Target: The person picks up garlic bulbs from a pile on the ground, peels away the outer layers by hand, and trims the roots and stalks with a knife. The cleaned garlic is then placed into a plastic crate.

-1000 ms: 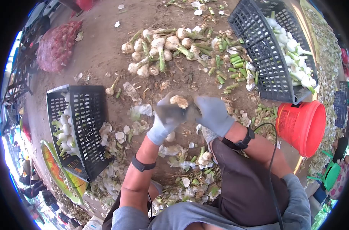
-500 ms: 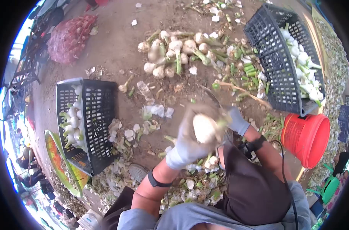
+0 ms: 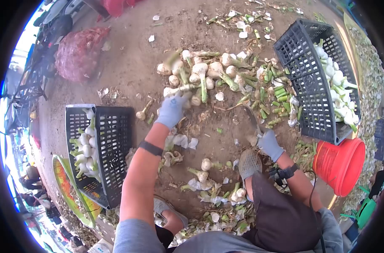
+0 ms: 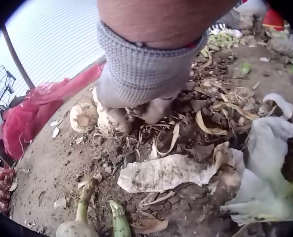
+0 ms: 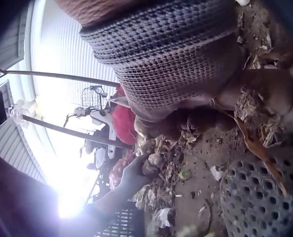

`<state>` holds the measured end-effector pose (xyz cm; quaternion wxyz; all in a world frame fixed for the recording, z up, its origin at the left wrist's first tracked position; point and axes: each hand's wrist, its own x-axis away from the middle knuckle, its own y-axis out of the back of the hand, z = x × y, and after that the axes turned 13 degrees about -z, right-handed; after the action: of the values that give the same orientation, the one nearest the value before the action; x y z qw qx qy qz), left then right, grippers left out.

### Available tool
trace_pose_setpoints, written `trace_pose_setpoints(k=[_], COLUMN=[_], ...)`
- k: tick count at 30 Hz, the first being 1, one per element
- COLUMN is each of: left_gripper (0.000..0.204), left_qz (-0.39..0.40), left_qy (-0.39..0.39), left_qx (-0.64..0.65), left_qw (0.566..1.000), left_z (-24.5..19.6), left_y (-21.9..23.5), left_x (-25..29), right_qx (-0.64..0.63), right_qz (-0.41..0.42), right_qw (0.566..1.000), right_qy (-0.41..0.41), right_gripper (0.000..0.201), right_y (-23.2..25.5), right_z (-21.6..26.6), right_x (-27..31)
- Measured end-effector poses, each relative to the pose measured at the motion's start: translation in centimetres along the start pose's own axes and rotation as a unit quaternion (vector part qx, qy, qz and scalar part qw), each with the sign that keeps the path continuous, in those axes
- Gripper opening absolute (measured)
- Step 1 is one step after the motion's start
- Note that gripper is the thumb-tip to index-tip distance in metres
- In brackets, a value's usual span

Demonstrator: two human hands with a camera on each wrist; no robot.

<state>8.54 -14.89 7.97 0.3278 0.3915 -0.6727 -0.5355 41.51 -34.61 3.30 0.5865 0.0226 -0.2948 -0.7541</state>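
Note:
My left hand (image 3: 173, 110), in a light grey knit glove, reaches into the near edge of a pile of garlic with long stalks (image 3: 206, 75). Its fingers close round a dirty bulb (image 5: 152, 167), as the right wrist view shows; the fingertips are hidden in the left wrist view (image 4: 141, 79). More bulbs, such as a pale one (image 4: 83, 117), lie beside that hand. Lower right in the head view, my gloved right hand (image 3: 269, 144) grips a knife (image 3: 252, 119) near my shoe, its blade pointing up and away over the ground.
A black crate (image 3: 116, 147) with trimmed garlic stands at the left, another crate (image 3: 294, 80) at the right. Next to the right one sits a red bucket (image 3: 337, 164). A red net sack (image 3: 80, 55) lies farther off. Cut stalks (image 3: 280, 95) and peelings litter the soil round my shoes (image 3: 249, 164).
My left hand, which held a pale bulb near my knees half a second ago, has moved forward to the pile without it. The right hand keeps the knife, now farther from the left hand.

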Motion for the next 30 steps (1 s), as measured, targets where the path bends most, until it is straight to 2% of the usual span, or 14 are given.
trace_pose_setpoints(k=[3,8,9,10,11,13,14,15,18,19,21,27,29,30], left_gripper=[0.066,0.060,0.058,0.052,0.052,0.073,0.073,0.073,0.055,0.055,0.051,0.053,0.059,0.064], left_qz=[0.039,-0.064,-0.120,-0.086,-0.086,-0.084,-0.044,-0.043,-0.107,-0.105,-0.205,-0.083,-0.223,-0.173], left_qy=[0.024,0.057,0.063,0.173,0.171,0.264,0.348,0.347,0.290,0.290,0.032,0.173,0.038,0.030], left_qx=[0.194,0.345,0.429,0.597,0.598,0.739,0.803,0.803,0.624,0.625,0.402,0.597,0.422,0.458], left_qw=[0.980,0.935,0.893,0.779,0.778,0.615,0.483,0.483,0.717,0.717,0.892,0.779,0.878,0.872], left_z=[-3.0,-6.8,-7.1,-6.8,-7.0,-7.6,-8.4,-9.3,-12.5,-12.9,-13.0,-14.0,-15.1,-16.5], left_y=[1.0,2.0,1.7,-0.6,-1.7,-2.8,-2.1,-1.7,0.4,1.1,1.9,2.8,2.8,5.0], left_x=[2.9,5.9,6.3,7.0,7.7,8.8,8.2,8.3,8.1,8.3,8.5,9.1,10.7,11.2], right_qx=[-0.021,0.003,0.008,0.013,0.015,0.065,0.065,0.081,0.148,0.198,0.214,0.236,0.257,0.303], right_qz=[0.005,0.018,0.020,0.021,0.020,0.034,0.033,0.024,0.004,-0.004,-0.010,-0.096,-0.069,-0.076], right_qw=[1.000,1.000,0.999,0.998,0.998,0.994,0.994,0.991,0.965,0.933,0.897,0.869,0.955,0.947], right_qy=[-0.022,0.017,0.040,0.064,0.064,0.078,0.078,0.104,0.215,0.301,0.388,0.423,0.133,0.079], right_gripper=[0.029,0.033,0.034,0.037,0.037,0.036,0.036,0.034,0.032,0.032,0.029,0.023,0.020,0.020], right_y=[0.3,0.2,0.2,0.2,0.2,0.4,0.4,0.5,0.5,0.1,-1.0,-2.9,-1.0,0.9], right_z=[2.0,4.2,4.0,3.9,4.3,5.6,6.5,7.6,11.6,12.5,13.3,12.1,12.4,10.2], right_x=[0.5,1.6,1.8,1.9,2.0,2.4,2.6,2.7,3.5,3.7,4.2,4.0,1.1,-0.8])
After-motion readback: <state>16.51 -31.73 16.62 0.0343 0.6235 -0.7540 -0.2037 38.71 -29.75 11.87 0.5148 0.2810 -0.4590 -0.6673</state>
